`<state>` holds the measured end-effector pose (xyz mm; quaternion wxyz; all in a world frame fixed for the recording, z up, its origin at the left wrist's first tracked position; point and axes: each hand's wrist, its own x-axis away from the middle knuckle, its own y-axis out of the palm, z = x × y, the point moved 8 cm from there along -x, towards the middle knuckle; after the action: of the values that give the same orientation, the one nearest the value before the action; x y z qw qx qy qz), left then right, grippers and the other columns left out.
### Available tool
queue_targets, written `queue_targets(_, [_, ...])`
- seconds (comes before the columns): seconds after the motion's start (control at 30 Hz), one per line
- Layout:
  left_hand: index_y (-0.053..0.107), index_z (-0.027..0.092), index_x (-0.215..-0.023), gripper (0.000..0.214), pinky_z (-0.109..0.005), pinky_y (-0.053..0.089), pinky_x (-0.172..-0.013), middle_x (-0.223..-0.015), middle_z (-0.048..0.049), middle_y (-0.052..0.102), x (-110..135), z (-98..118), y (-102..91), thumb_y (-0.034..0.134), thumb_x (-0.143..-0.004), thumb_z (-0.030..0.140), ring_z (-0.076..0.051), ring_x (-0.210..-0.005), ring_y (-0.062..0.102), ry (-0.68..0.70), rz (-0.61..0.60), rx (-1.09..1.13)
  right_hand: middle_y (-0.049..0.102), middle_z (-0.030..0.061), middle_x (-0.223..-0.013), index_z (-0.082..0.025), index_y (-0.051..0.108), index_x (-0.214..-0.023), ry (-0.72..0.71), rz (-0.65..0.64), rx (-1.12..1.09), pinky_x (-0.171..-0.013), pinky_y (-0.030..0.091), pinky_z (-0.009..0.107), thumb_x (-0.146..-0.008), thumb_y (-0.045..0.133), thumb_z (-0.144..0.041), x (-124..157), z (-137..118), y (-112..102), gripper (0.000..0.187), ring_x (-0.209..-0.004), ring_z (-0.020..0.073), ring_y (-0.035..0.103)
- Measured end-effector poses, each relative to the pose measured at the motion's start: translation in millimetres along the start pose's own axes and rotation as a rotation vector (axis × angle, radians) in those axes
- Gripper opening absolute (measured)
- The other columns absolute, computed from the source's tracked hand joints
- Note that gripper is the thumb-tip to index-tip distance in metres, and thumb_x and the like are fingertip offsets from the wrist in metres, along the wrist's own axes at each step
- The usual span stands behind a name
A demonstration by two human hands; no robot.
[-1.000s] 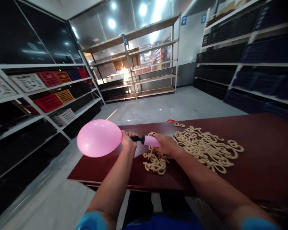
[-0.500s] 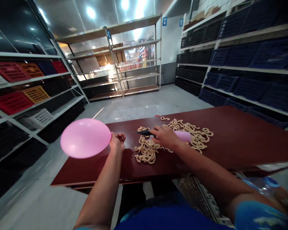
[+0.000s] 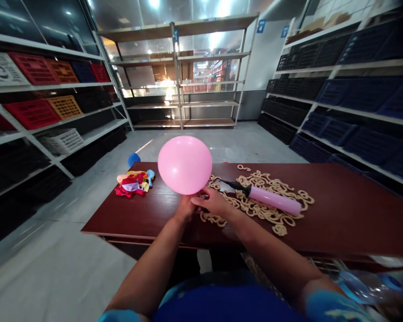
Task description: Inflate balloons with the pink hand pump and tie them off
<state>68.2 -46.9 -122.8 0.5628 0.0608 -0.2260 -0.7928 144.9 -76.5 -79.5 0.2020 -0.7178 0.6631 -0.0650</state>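
Note:
An inflated pink balloon (image 3: 184,164) stands upright over the dark red table (image 3: 339,214). My left hand (image 3: 186,209) is closed round its neck from below. My right hand (image 3: 212,202) pinches the neck beside it, fingers pressed together. A pink hand pump (image 3: 272,199) with a black nozzle lies on a heap of beige curly pieces (image 3: 258,201) just right of my hands; neither hand touches it.
A pile of uninflated coloured balloons (image 3: 133,182) lies on the table's left part, a blue object (image 3: 133,158) behind it. Shelves with red, orange and white crates (image 3: 33,112) line the left; dark crates (image 3: 349,98) fill the right shelves. Grey floor surrounds the table.
The balloon came off the pump and moved from my left to the centre, now upright. My right hand laid the pump on the beige heap and joined the left at the neck.

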Motion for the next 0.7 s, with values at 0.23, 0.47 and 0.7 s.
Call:
queue_targets(0.23, [0.047,0.017,-0.062,0.021,-0.021,0.020,-0.035,-0.044,0.0033,0.039,11,-3,-17.1,0.062,-0.074,0.026,-0.008,-0.034,0.035,-0.161,-0.118,-0.054,0.065,0.0036,-0.072,-0.014,0.060,-0.088,0.327,0.016,-0.890,-0.061,0.047,0.029,-0.071,0.062,-0.042,-21,22,46,0.033,-0.068,0.0167,0.059])
queue_targets(0.47, [0.043,0.016,-0.062,0.035,-0.020,0.031,-0.045,-0.051,0.0039,0.038,13,20,-31.1,0.052,-0.079,0.045,-0.007,-0.047,0.039,0.207,-0.035,0.068,0.058,-0.0006,-0.057,-0.018,0.060,-0.081,0.290,0.028,-0.845,-0.045,0.040,0.026,-0.075,0.054,-0.053,-34,21,57,0.036,-0.046,0.0110,0.047])
queue_targets(0.7, [0.040,0.016,-0.064,0.018,-0.017,0.024,-0.040,-0.051,0.0054,0.036,5,18,-57.2,0.052,-0.077,0.015,-0.006,-0.043,0.037,-0.001,0.155,0.671,0.065,0.0055,-0.098,-0.019,0.066,-0.088,0.042,0.039,0.670,-0.083,0.038,0.032,-0.074,0.058,-0.029,-69,15,-41,0.019,-0.093,0.0192,0.054])
